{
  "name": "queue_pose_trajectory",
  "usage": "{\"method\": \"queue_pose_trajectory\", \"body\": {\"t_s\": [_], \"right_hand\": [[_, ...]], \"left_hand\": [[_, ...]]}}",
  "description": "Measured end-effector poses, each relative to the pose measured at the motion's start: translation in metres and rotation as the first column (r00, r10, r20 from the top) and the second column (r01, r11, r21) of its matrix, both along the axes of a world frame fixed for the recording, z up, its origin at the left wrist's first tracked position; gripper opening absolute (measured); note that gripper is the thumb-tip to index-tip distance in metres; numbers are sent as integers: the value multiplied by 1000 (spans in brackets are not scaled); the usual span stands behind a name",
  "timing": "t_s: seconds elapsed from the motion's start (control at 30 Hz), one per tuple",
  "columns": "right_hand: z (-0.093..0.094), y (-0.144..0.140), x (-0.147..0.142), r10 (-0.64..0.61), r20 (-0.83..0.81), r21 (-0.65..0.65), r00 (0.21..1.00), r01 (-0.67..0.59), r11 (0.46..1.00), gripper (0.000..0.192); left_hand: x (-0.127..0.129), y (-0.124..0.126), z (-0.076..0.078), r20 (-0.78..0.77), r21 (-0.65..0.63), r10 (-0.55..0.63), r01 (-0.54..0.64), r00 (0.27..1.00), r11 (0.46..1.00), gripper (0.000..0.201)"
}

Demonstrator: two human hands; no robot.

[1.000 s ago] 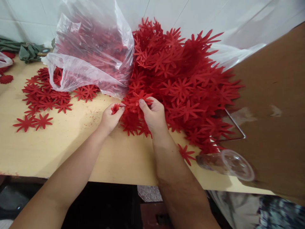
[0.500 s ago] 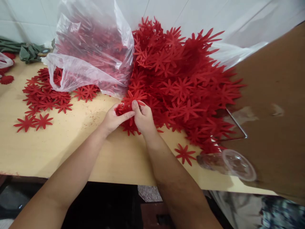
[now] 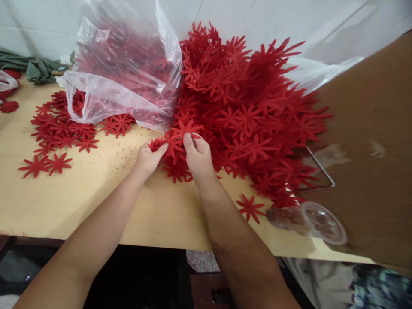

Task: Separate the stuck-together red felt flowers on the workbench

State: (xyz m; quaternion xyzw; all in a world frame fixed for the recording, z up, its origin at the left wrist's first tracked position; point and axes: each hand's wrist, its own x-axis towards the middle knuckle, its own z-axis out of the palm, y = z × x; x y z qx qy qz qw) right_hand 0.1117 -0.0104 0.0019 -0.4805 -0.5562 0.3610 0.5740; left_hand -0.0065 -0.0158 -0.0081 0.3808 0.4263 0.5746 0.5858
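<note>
Shifted since half a second back: left hand (image 3: 148, 159) drawn a little leftward, off the right hand (image 3: 197, 155), thumb tips no longer touching; right thumb raised higher onto the top red felt star-shaped flower cut-out (image 3: 186, 128).

Right grip: thumb and fingers closed on that cut-out, pinching one petal at its near edge. Cut-out tilted, petals fanned up and away toward the big heap of red felt flower cut-outs (image 3: 247, 111). Flat piece, no clear long axis; lies just beyond the right fingertips, touching the heap's near-left corner.

Left grip: closed on a small clump of red felt pieces (image 3: 158, 143) at the heap's edge, thumb on top. Whether one piece or several, not clear.

Relation that matters: raised cut-out sits between the two hands, closer to the right; left fingertips near its left petals but apart from them. Both hands at the heap's front-left corner, on the pale wooden table (image 3: 96, 201).

Around: clear plastic bag stuffed with more red cut-outs (image 3: 125, 64) just behind the left hand, touching the heap. Loose flat-laid red cut-outs (image 3: 61, 133) well to the left. Single stray red cut-out (image 3: 249, 207) on the table, right of the right forearm. Clear plastic cup lying on its side (image 3: 309, 221) at the table's edge. Brown cardboard sheet (image 3: 370, 141) leaning in at far right.
</note>
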Motion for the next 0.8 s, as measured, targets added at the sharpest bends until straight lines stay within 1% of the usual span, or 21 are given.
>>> {"method": "queue_pose_trajectory", "body": {"t_s": [0.1,0.2,0.27,0.3,0.4,0.47,0.6,0.7,0.8], "right_hand": [[2,-1,0,10,2,-6,1000,-10,1000,38],[4,-2,-1,-6,-40,-28,999,5,1000,38],[5,-3,-2,42,-61,-36,997,-45,998,38],[5,-4,-2,87,-57,-37,995,-89,995,37],[3,-5,-3,208,0,-42,978,-208,977,34],[2,-5,-2,245,33,-48,969,-244,969,30],[-1,-2,-2,200,32,-23,979,-200,980,25],[-2,-3,-3,172,3,-27,985,-171,985,25],[-1,-4,-4,145,9,-39,989,-145,989,26]], "left_hand": [[0,1,-1,-36,2,-6,6,999,1000,17],[0,2,-2,-62,0,6,-6,998,1000,15],[0,2,-2,-76,-6,2,-3,997,1000,14],[0,2,-1,-89,-10,-4,3,996,1000,14],[-1,1,1,-138,5,-3,4,990,1000,13],[-1,1,2,-159,35,5,0,987,999,12],[1,1,0,-143,44,-23,29,989,999,10],[1,0,-3,-117,35,-46,51,992,998,15],[2,-1,-3,-92,37,-76,80,993,996,22]]}}
